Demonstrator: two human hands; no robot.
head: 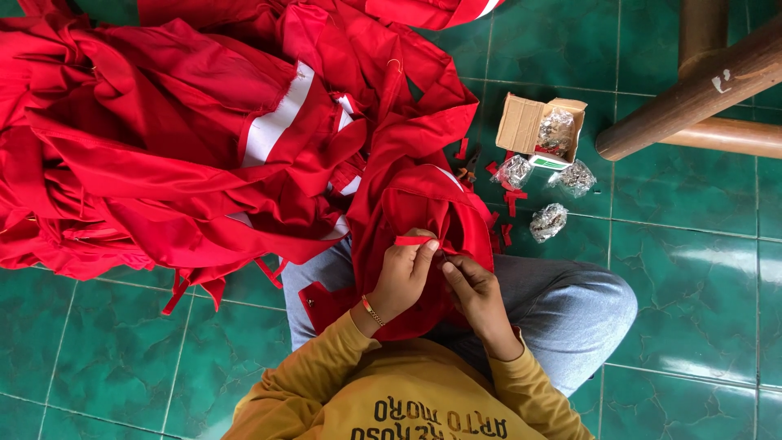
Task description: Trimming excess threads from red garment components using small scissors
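Left hand pinching small red strap vs red garment on lap; right hand fingers closed on same garment. Open cardboard box on floor w/ clear bags of metal bits; more bags beside.

— What are the hands doing?
— The left hand pinches a short red strap against a red garment in the person's lap; the right hand touches the same cloth just beside it.
— And around them?
— A heap of red cloth covers the green tiled floor toward its upper left. An open cardboard box and small clear bags of metal parts lie near wooden legs.
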